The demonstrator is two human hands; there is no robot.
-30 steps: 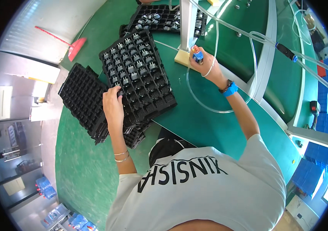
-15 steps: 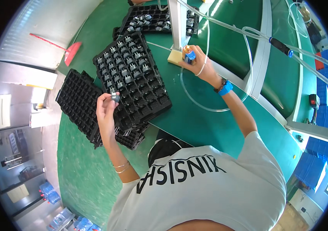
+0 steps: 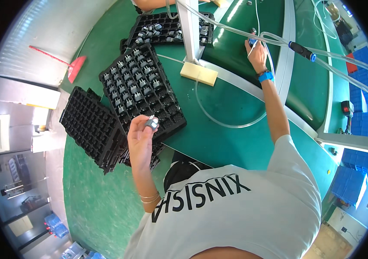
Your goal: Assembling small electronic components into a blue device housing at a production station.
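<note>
A small grey plug with metal prongs [image 3: 152, 123] is pinched in the fingertips of my left hand [image 3: 140, 136]. Beneath and beyond that hand is a black compartment tray [image 3: 173, 118], its far rows filled with similar plugs [image 3: 134, 75] and its near rows bare. My right hand [image 3: 258, 56] reaches over the green belt, its fingers closed around a small blue tool [image 3: 252, 42] that they partly hide. A thin clear tube [image 3: 231, 126] loops across the table. A small dark piece [image 3: 253, 31] shows just beyond the tool; its kind is unclear.
A yellow block [image 3: 199, 73] lies by the white metal post [image 3: 189, 32]. Empty black trays [image 3: 91, 127] are stacked at left. Another plug tray [image 3: 166, 21] stands at the back, near another person's arm [image 3: 151, 3]. Air hoses [image 3: 301, 50] cross above the belt.
My right hand has moved away from the yellow block, out over the belt, with the blue tool. My left hand has shifted right and nearer to me, lifting the plug away from the tray's filled rows.
</note>
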